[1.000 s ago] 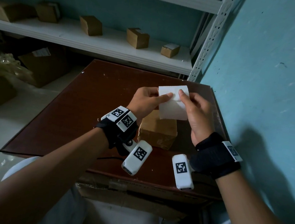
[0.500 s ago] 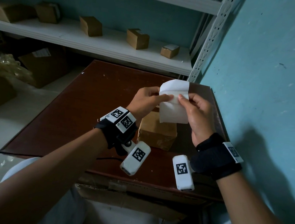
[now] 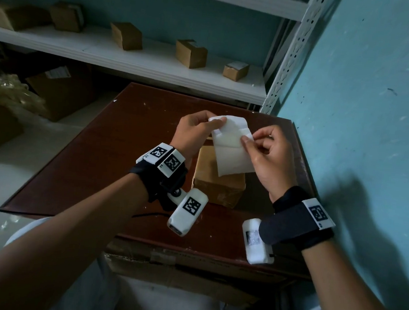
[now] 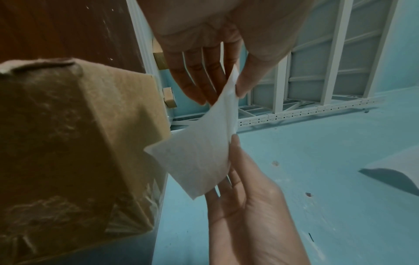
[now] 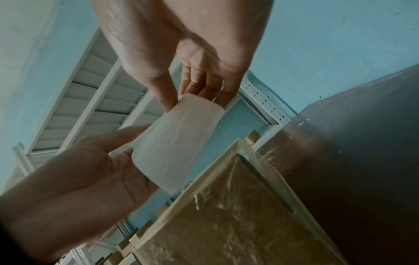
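Note:
A white sheet of paper [image 3: 231,154] with a peeled-back top layer is held over a small taped cardboard box [image 3: 216,188] on the brown table [image 3: 100,156]. My left hand [image 3: 214,123] pinches the sheet's top left corner. My right hand [image 3: 246,141] pinches its right edge between thumb and forefinger. In the left wrist view the sheet [image 4: 204,152] hangs between my left hand [image 4: 229,89] above and my right hand [image 4: 249,206] below, beside the box [image 4: 68,143]. The right wrist view shows the sheet [image 5: 176,143] curved over the box [image 5: 226,224].
A white shelf [image 3: 144,62] behind the table carries several small cardboard boxes. A teal wall [image 3: 360,118] runs close along the table's right edge. Larger cartons [image 3: 57,89] stand on the floor at left, and another carton [image 3: 189,271] sits under the table's front.
My hands have drawn apart on the sheet: the left went to the top left corner, the right slid down the right edge. The top layer has come away and the sheet tilted.

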Tool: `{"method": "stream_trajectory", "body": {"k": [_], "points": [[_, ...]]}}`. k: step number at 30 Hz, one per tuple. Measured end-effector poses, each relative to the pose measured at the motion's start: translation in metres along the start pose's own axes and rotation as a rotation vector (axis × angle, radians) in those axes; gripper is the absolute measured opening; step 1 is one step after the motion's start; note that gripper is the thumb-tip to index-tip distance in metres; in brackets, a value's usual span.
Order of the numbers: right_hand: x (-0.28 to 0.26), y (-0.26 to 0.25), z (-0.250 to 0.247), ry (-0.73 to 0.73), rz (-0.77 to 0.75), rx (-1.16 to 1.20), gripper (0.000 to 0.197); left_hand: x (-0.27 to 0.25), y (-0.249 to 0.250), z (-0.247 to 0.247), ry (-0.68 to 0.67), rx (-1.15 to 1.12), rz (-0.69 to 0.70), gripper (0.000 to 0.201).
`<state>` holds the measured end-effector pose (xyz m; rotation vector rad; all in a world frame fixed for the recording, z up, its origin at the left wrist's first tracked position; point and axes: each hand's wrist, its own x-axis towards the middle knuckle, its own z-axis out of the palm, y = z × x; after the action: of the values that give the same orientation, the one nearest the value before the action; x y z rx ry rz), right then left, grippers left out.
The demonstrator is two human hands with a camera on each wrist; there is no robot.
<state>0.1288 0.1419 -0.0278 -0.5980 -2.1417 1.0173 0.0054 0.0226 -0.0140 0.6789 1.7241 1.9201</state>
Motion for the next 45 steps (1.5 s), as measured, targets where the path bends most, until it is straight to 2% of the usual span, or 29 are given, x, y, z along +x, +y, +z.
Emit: {"method": "stream_trajectory", "body": {"k": [4,9,15,45], "points": [[-0.0002,0.0007,0.0001,-0.034,-0.023,-0.008,0.018,0.0013,-0.0017,-0.0004,-0.006,-0.009,-0.005,0.019],[-0.0011,-0.0004,0.0017,-0.117,0.029,0.042,0.021,0.0029,-0.0037,-0.0027,-0.008,-0.029,-0.045,0.013],[0.0,-0.0041,0.0028,-0.108,0.099,0.092,0.018,0.0053,-0.0064,-0.0031,0.014,-0.058,-0.073,0.012],[-0.0019,-0.0081,0.0021,-0.157,0.071,0.081,0.024,0.0087,-0.008,-0.0018,0.05,-0.141,-0.061,0.013]]}}
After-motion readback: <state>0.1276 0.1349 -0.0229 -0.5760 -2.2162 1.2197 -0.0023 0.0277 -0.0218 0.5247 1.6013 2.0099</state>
